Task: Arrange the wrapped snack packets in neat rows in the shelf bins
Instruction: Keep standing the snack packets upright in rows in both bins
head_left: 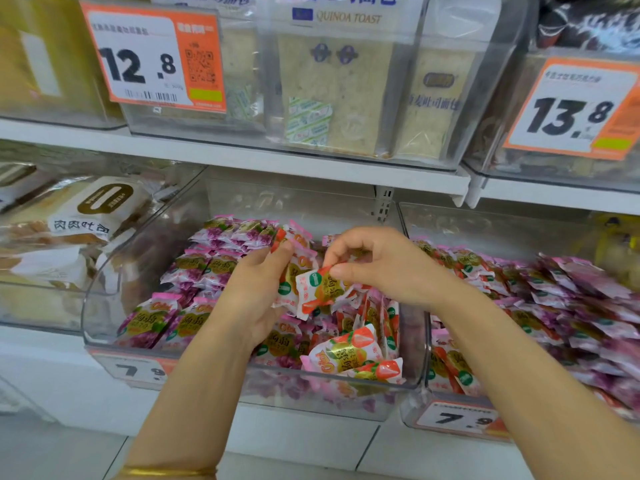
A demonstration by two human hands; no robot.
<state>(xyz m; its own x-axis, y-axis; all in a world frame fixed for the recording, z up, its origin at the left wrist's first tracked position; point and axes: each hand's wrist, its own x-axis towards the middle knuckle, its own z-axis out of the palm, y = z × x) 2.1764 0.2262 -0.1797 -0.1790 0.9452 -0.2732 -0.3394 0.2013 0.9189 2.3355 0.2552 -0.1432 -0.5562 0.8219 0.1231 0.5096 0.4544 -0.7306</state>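
**At a shop shelf: two hands sorting snack packets in a clear bin**

Nearest the camera, a gold bangle [169,472] circles the left wrist. Both bare forearms reach up into a clear plastic bin [207,356] with a price tag [138,370] reading 7.9 on its front. Loose orange packets [349,355] lie jumbled at the bin's front right. Above them, the left hand [258,285] grips a small stack of packets [294,261], fingers curled round it. Just beside it, the right hand [377,265] pinches one orange-and-white packet [318,289] by its top corner between thumb and fingertips. Purple packets [207,265] sit in rows along the bin's left and back. A neighbouring bin [415,403] to the right holds more packets. On the shelf above [242,157] stands wrapped quinoa toast [336,95].
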